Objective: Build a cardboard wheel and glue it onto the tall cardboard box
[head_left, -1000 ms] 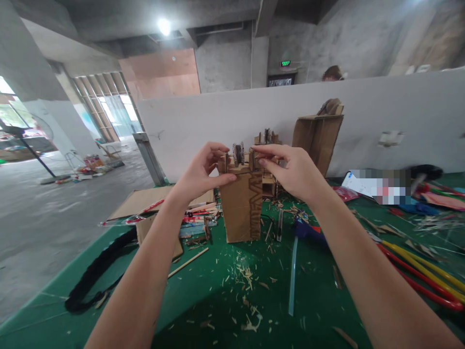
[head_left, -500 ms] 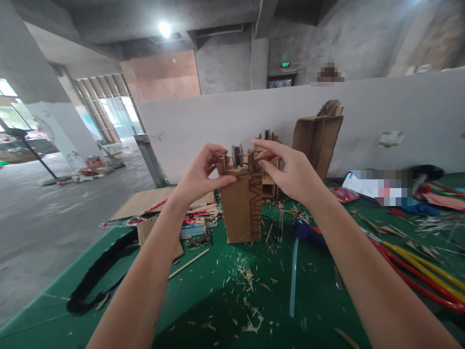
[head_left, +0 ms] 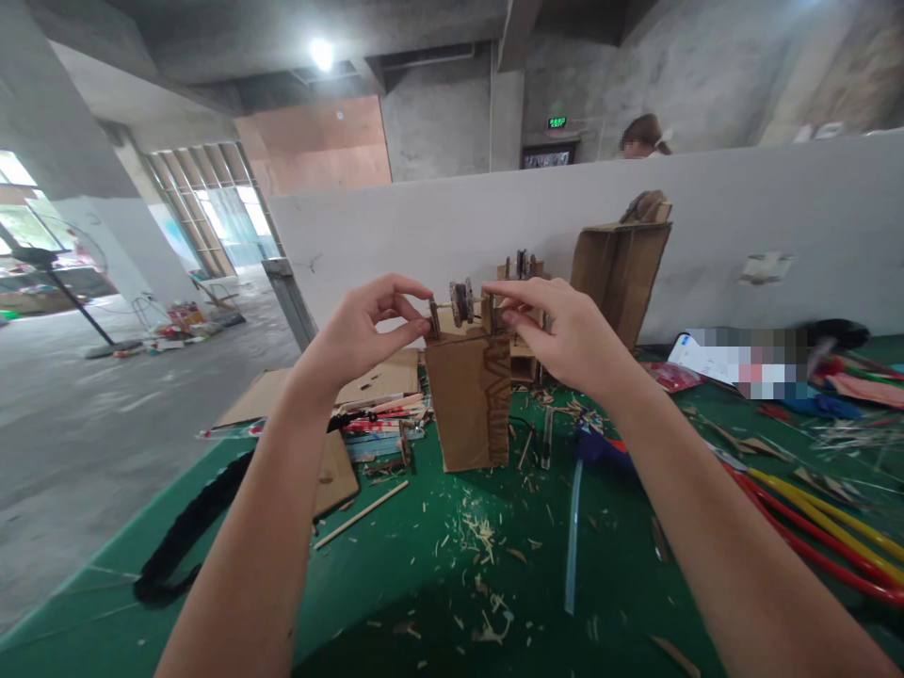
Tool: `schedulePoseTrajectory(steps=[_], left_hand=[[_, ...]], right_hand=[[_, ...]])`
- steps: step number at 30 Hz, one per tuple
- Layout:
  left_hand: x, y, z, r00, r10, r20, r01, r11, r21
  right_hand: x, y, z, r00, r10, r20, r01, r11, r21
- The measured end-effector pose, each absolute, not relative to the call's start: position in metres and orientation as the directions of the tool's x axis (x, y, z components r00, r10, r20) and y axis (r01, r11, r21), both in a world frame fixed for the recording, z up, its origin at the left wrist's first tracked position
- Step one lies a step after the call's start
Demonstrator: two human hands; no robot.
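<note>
Your left hand (head_left: 363, 330) and right hand (head_left: 565, 334) both pinch the ends of a thin axle carrying a small spool (head_left: 462, 301) atop the cardboard tower (head_left: 470, 400), which stands toward the far edge of the green surface (head_left: 424, 603). Expect the tower to be light and easily crushed, so grip it low on its flat walls; the axle looks stiff but snappable, so hold it near its notches. A green sign (head_left: 556, 122) glows on the far wall, its lettering seemingly too small to read.
</note>
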State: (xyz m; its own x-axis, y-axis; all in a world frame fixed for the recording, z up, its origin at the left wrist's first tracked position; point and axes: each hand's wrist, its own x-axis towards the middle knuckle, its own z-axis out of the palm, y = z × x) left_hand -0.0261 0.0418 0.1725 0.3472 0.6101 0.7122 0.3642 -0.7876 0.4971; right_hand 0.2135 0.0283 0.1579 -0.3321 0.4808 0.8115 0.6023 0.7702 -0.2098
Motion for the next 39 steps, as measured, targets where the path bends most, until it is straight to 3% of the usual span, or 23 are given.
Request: schedulePoseTrajectory(steps=[22,39], left_hand=[[-0.0256,0.0434,0.1702,0.389,0.578,0.717,0.361,-0.812,0.458],[-0.0233,0.0404,0.1712,0.359,0.647,0.673,0.404,-0.757,0.513]], right_hand=[[0.2117,0.0295,0.1563,-0.337,0.446,0.829,0.585,0.789,-0.187],[0.2116,0.0323,0.1553,-0.337,0.415,0.845,0.609,0.781,-0.141]])
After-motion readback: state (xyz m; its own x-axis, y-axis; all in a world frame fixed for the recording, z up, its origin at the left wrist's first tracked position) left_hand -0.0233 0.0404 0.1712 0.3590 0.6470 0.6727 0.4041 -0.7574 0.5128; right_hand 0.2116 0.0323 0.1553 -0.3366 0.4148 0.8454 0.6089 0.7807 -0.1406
